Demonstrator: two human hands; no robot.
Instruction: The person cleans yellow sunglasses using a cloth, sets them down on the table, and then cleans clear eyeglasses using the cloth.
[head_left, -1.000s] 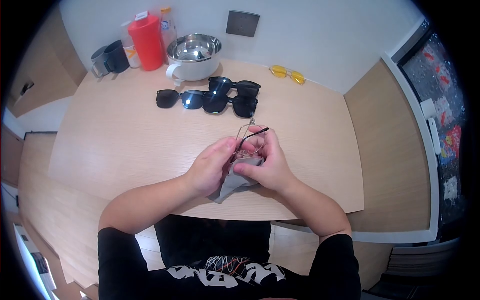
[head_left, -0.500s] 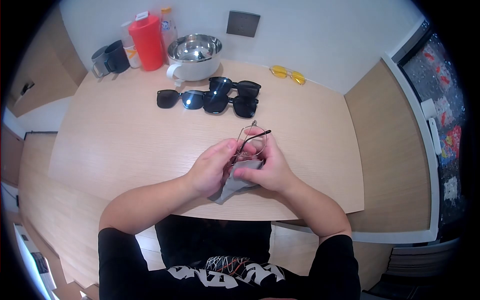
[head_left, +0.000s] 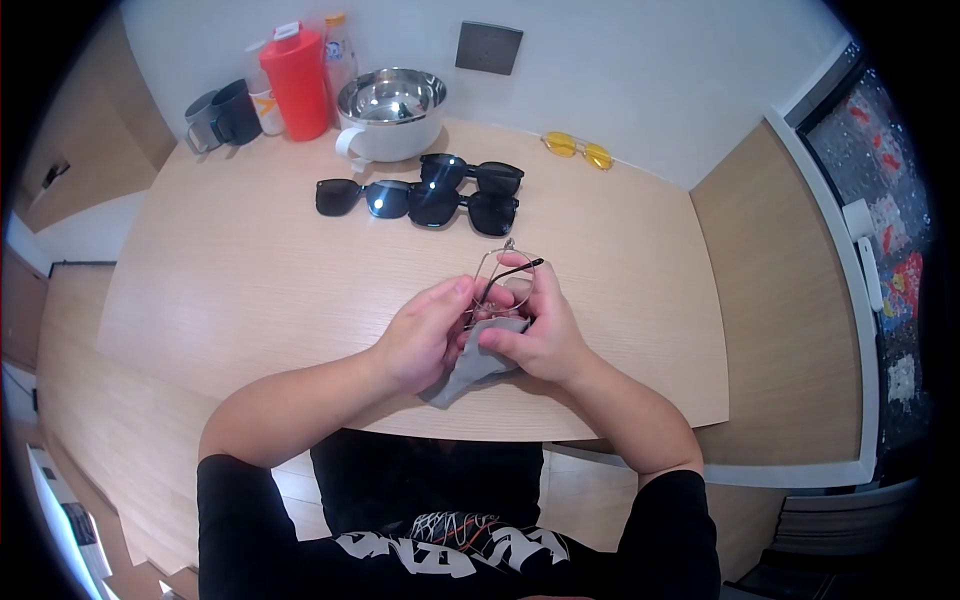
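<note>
Pale wood table against a white wall, dark wall plate up top, wooden panel along the right side. Person sits at the near edge, black shirt, both forearms over the table.

Glasses, thin wire frame, are between the two hands, above the near-middle part of the table. One round rim and a dark-tipped arm stick up past the fingers; rest of the frame is hidden by hands and cloth. Left hand is closed on the left side of the glasses, thumb and fingers together; exact contact spot is hidden. Right hand has its thumb pressed on the grey cloth, clamping it, with fingers curled up behind the rim. Cloth hangs below the glasses, its lower corner near the table edge; can't tell if it touches the wood.

Beyond the hands, three dark sunglasses: left pair and right pair side by side, upper pair just behind the right one. Can't tell if they touch. Yellow pair lies well apart, by the wall. Back left: white pot with steel inside, red jug, bottle, white cup, two grey mugs.
</note>
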